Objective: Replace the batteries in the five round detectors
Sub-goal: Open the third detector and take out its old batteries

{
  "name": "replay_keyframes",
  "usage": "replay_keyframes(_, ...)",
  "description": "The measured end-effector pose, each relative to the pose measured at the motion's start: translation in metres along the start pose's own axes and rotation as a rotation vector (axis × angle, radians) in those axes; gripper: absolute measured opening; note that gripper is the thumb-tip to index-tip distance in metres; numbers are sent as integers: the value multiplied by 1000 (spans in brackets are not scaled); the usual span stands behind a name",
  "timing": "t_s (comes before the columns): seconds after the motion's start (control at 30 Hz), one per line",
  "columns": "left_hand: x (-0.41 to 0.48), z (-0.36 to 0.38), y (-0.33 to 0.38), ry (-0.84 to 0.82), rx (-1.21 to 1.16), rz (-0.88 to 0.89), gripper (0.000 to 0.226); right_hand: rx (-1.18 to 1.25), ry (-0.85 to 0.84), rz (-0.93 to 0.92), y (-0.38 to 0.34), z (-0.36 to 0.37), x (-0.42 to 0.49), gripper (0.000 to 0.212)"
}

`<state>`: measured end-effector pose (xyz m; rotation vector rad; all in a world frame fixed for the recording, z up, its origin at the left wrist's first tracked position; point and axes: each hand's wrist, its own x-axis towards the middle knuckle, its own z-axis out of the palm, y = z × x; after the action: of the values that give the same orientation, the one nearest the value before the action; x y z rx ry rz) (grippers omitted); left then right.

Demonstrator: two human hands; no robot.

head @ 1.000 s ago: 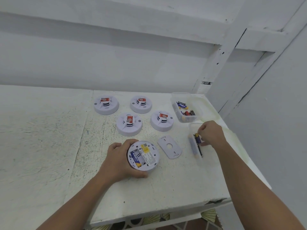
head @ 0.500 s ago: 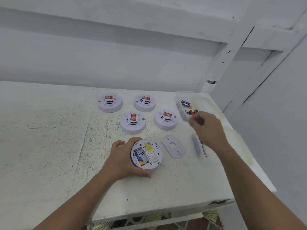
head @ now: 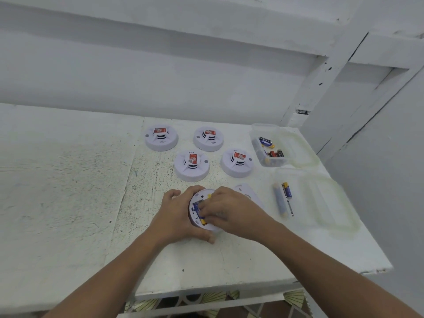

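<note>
We see four round detectors standing face up on the white bench (head: 68,203) beyond the hands: one at the back left (head: 161,137), one at the back right (head: 208,138), one at the front left (head: 191,165) and one at the front right (head: 237,162), each with a red label on its raised middle. The fifth detector (head: 199,212) lies on its back nearest us, its battery bay open, with blue and yellow batteries partly showing inside. Our left hand (head: 177,216) wraps its fingers around the detector's left rim, and the thumb presses the near edge. Our right hand (head: 229,211) lies over the open bay, its fingers bunched together on the batteries there; we cannot tell whether they pinch one. The right hand hides most of a flat white cover plate (head: 246,190) lying just beside the detector.

To the right, a clear tub (head: 270,146) holds several batteries, blue and red-and-black. Its clear lid (head: 305,148) lies beside it. Nearer us, a second clear tub (head: 296,193) holds a few blue and yellow batteries (head: 286,190), with a second lid (head: 335,203) alongside.
</note>
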<state>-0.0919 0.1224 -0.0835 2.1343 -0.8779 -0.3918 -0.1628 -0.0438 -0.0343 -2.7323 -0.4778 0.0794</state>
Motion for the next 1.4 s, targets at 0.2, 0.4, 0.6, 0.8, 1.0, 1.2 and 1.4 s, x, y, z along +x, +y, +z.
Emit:
replay_keyframes(0.2,-2,-5,4,-8,-34,48,96,-202,0,-206,-1,-9,6,8)
replay_keyframes(0.4,-1,-5,4,-14,-31,-11,99,-348,-101,-381,1,-12,16,24)
replay_keyframes(0.6,2,-4,2,-26,1,-31,102,-317,-118,-432,6,-9,22,18)
replay_keyframes(0.8,2,-6,3,-27,23,-8,100,-244,-109,-393,8,-9,19,14)
replay_keyframes(1.0,1,-5,1,-25,27,-9,100,-182,-154,-327,7,-15,11,21)
replay_keyframes(1.2,-1,-5,1,-16,0,-12,100,-140,-196,-176,-1,-21,5,17)
replay_keyframes(1.4,0,-4,2,-5,-4,-4,99,-53,-179,46,-11,-25,-3,20)
